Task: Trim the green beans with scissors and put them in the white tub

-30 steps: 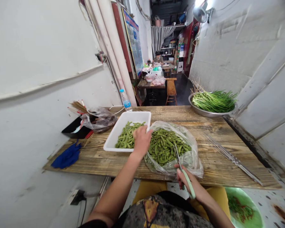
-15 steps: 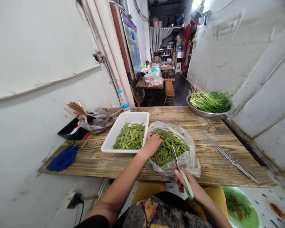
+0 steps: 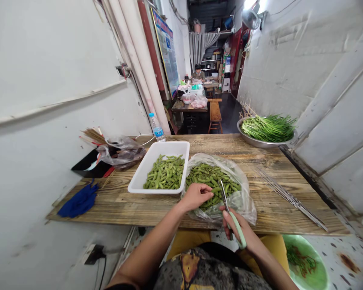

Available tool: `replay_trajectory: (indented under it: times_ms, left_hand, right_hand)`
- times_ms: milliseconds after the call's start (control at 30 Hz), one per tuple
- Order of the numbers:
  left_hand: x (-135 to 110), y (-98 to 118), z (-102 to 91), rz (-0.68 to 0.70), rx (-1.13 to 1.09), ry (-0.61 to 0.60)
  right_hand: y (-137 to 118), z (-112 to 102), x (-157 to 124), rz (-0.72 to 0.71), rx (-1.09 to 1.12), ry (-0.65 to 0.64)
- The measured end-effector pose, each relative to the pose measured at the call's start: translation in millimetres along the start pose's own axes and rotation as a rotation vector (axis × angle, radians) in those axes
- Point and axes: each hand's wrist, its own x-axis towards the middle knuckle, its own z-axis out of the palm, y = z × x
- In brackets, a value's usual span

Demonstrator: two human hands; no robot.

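Note:
My left hand [image 3: 197, 196] is over the near left part of an open clear plastic bag [image 3: 243, 187] full of green edamame pods [image 3: 204, 173]. Its thumb and fingers are pinched together on an edamame pod [image 3: 214, 190], which points toward the scissors. My right hand [image 3: 245, 229] grips the scissors [image 3: 238, 230] by their pale green handles, blades pointing up and away over the bag. The blade tips are just right of the pinched pod. Left of the bag stands a white plastic tray [image 3: 186, 155] with more pods in it.
A steel bowl of green chives [image 3: 268, 129] stands back right, metal skewers [image 3: 290, 197] in front. A water bottle [image 3: 157, 129], black box [image 3: 87, 163] and blue cloth [image 3: 78, 200] are left. A green basin [image 3: 308, 262] is on the floor. Far back, a person [image 3: 198, 73] sits.
My left hand has drawn back out of the pods toward me and slightly right, its fingers now pinched on one pod beside the blades. The scissors have hardly moved.

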Motion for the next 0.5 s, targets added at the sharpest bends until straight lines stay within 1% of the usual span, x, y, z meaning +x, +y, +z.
replay_trajectory:
  times_ms: [167, 300, 367, 500]
  left_hand:
    - [-4.7, 6.7, 4.6, -0.022, -0.087, -0.001]
    - [-4.2, 4.4, 5.9, -0.057, -0.184, 0.002]
    - [-3.6, 2.1, 7.1, -0.091, -0.285, -0.012]
    - [-2.4, 1.5, 9.5, -0.192, -0.609, -0.099]
  right_hand:
    - [-1.1, 0.1, 1.0, 0.008, 0.022, 0.002]
    - [1.4, 0.2, 2.3, 0.035, 0.025, 0.025]
    - [3.5, 0.5, 3.5, 0.044, 0.016, 0.026]
    - [5.0, 0.7, 4.4, 0.019, -0.001, 0.031]
